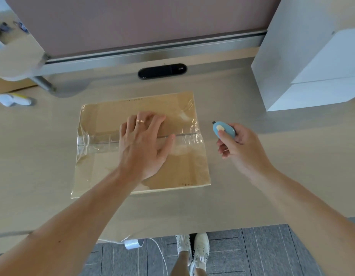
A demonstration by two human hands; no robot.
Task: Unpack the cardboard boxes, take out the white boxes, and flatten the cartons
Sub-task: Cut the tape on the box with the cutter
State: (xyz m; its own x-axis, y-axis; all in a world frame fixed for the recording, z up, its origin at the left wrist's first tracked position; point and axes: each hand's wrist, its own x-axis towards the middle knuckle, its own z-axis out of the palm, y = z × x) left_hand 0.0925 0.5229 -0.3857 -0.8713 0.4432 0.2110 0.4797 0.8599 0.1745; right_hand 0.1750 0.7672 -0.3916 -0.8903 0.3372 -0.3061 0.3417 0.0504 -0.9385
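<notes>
My left hand lies flat on top of the cardboard box in the middle of the frame. Its fingers are straight and spread, and it presses down without gripping anything. My right hand sits just off the box's right edge, thumb and curled fingers pinched round a small blue cutter. The cutter's nose points up and left towards the carton but does not touch it.

The box lies closed on the desk. A band of clear tape runs left to right over its centre seam and wrinkles down at both ends. Right of my thumb the seam shows as a dark line, and I cannot tell whether the tape there is already slit.

I judge the step in hand to be cutting that tape. To do it well I would:

- bring the cutter in at the right end of the seam and draw it along the line with a shallow blade, so nothing inside gets scored;
- slide my left hand towards the upper half of the lid first, because my thumb lies right on the seam in the blade's path;
- press down firmly enough that the carton does not skate on the smooth desk.

A stack of white boxes stands at the upper right, well apart from the carton. A tape roll hangs at the desk's near edge, at the bottom of the frame.
</notes>
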